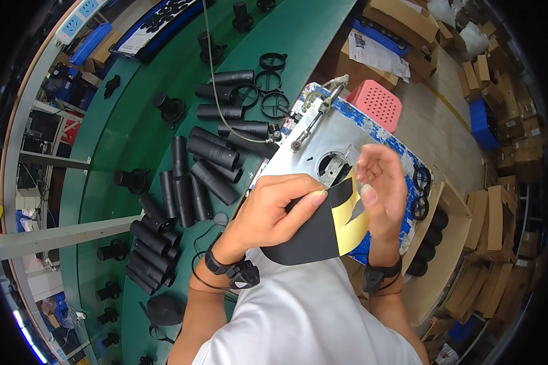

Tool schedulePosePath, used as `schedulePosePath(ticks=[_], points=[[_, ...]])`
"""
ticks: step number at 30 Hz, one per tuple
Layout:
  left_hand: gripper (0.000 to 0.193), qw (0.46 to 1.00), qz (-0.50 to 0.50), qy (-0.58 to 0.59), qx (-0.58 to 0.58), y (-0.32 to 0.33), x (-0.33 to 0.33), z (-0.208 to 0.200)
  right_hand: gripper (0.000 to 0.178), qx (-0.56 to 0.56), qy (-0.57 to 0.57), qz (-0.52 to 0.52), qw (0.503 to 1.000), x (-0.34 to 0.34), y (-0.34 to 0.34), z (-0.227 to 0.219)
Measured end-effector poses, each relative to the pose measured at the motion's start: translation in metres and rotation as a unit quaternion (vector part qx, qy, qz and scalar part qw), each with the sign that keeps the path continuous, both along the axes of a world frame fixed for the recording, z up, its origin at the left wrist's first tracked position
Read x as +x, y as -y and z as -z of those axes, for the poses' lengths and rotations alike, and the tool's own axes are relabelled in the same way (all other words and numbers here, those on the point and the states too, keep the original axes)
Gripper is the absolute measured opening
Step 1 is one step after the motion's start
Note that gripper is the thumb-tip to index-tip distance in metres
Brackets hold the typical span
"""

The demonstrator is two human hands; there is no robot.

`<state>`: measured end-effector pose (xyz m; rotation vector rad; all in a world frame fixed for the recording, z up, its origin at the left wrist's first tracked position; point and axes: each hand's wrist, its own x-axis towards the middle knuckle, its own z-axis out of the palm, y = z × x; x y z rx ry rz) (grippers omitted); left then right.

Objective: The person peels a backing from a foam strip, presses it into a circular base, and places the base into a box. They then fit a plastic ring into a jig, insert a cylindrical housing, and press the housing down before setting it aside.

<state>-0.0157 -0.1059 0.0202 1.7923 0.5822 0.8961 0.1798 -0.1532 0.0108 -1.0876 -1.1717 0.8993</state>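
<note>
A bent black sheet (307,243) with a yellow face (347,234) on its right side hangs in front of my chest. My left hand (274,204) grips its upper edge, with the thumb on top and the fingers curled in. My right hand (380,188) is raised beside the yellow face, fingers loosely bent and apart from the thumb. The thumb is close to the yellow edge; whether it touches cannot be made out. Just beyond the sheet, a metal plate (313,155) has a round opening (335,167) with a mechanism inside, partly covered by the sheet.
Black ribbed tubes (213,149) and black rings (274,104) lie on the green bench (237,201) to the left. Black flanged pieces (168,106) stand farther left. A pink stool (380,103) is beyond the plate. Right of me, a carton (460,213) holds black tubes.
</note>
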Motion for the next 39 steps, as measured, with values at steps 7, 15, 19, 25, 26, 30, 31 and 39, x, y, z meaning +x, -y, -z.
schedulePosePath(ticks=[7,15,19,25,26,30,31,39], points=[[0.011,0.998,-0.019,-0.034,0.05,0.0,-0.002,-0.001,0.03,0.034,0.175,-0.05,0.983,0.008,0.003,-0.017],[0.007,0.992,-0.036,-0.05,0.114,0.002,0.0,0.003,0.033,-0.037,0.13,-0.006,0.991,0.004,0.011,-0.024],[0.006,0.986,-0.039,-0.082,0.137,0.002,0.0,0.001,0.033,-0.046,0.126,-0.018,0.991,0.005,0.009,-0.022],[0.007,0.987,-0.032,-0.084,0.136,0.003,-0.002,0.004,0.037,-0.047,0.105,-0.056,0.992,0.007,0.006,-0.021],[0.007,0.987,-0.032,-0.084,0.136,0.003,-0.001,0.004,0.036,-0.046,0.113,-0.055,0.991,0.008,0.006,-0.019],[0.006,0.987,-0.032,-0.078,0.134,0.002,0.0,0.005,0.034,-0.036,0.143,-0.048,0.988,0.009,0.007,-0.015],[0.006,0.987,-0.04,-0.076,0.135,0.002,0.0,0.006,0.034,-0.036,0.143,-0.049,0.988,0.009,0.007,-0.015],[0.021,0.996,0.044,-0.004,-0.083,-0.008,-0.009,0.01,0.02,0.033,0.125,-0.036,0.991,0.002,0.014,-0.017]])
